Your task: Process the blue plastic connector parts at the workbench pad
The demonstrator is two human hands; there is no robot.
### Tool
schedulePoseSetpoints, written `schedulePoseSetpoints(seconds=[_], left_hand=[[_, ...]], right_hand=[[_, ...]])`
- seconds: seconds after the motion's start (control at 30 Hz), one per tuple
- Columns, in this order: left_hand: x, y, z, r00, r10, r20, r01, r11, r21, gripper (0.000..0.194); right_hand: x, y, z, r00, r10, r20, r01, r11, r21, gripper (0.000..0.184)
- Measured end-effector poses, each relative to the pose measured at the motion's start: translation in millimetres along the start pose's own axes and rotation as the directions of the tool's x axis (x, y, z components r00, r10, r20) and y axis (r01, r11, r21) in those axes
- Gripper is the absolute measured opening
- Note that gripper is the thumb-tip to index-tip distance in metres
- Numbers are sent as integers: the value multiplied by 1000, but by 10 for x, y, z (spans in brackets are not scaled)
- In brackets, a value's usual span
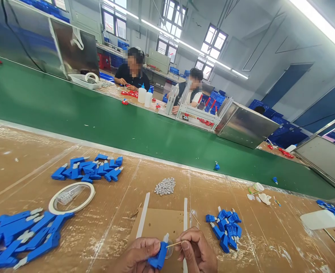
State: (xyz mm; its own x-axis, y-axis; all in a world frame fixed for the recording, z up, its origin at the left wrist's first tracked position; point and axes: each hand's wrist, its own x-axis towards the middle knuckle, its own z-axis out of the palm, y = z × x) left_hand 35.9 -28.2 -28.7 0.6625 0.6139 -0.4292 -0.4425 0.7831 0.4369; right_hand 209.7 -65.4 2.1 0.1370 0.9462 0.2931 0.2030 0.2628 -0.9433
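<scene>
At the six o'clock edge of the view, the left hand has its fingers closed around a blue plastic piece with a white tip, held just above the brown counter. Just beside it at three o'clock, the right hand pinches a thin stick between narrowed fingers, the stick's end meeting the blue piece near its white tip. Under the hands lies a cardboard sheet flanked by two white strips. At two o'clock from the hands sits a small pile of blue pieces; at nine o'clock a larger blue heap; at ten o'clock a tape roll, and beyond it another blue cluster. At twelve o'clock lies a heap of small grey pellets. Farther off runs a green conveyor belt, with two people seated at the far side.
</scene>
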Motion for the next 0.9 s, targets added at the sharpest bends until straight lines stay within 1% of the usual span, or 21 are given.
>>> schedulePoseSetpoints(seconds=[0.1,0.17,0.33,0.43,0.53,0.63,0.67,0.73,0.8,0.83,0.9], left_hand=[[-23,40,33,1000,-9,14,9,1000,16,49],[-36,57,51,1000,-14,8,13,1000,12,49],[-39,76,69,1000,-14,2,14,1000,28,48],[-31,81,64,1000,-1,28,0,999,39,47],[-22,81,41,999,-5,38,3,999,47,46],[-14,79,7,999,-31,44,28,998,55,45],[-14,80,-4,998,-35,48,32,998,59,45],[-23,85,-23,998,-33,56,30,997,66,47],[-47,93,-44,998,-26,56,23,998,63,49],[-64,96,-57,999,-22,48,20,998,56,49],[-99,96,-89,1000,-11,16,10,1000,25,46]], right_hand=[[-4,22,2,999,-47,23,48,998,-33,28],[4,15,2,993,-105,44,109,990,-85,26],[61,-30,-21,953,-272,135,298,924,-239,29],[88,-34,-33,945,-286,157,321,903,-285,30],[83,-22,-18,951,-263,162,298,917,-266,31],[58,-26,-4,967,-222,127,244,950,-197,28],[52,-34,-13,978,-183,103,198,968,-155,28],[53,-56,-67,997,-63,47,66,996,-60,29],[74,-68,-160,998,56,-5,-56,998,-10,32],[91,-65,-211,996,91,-19,-92,996,-17,34],[120,-27,-287,995,103,-4,-103,989,-110,34]])
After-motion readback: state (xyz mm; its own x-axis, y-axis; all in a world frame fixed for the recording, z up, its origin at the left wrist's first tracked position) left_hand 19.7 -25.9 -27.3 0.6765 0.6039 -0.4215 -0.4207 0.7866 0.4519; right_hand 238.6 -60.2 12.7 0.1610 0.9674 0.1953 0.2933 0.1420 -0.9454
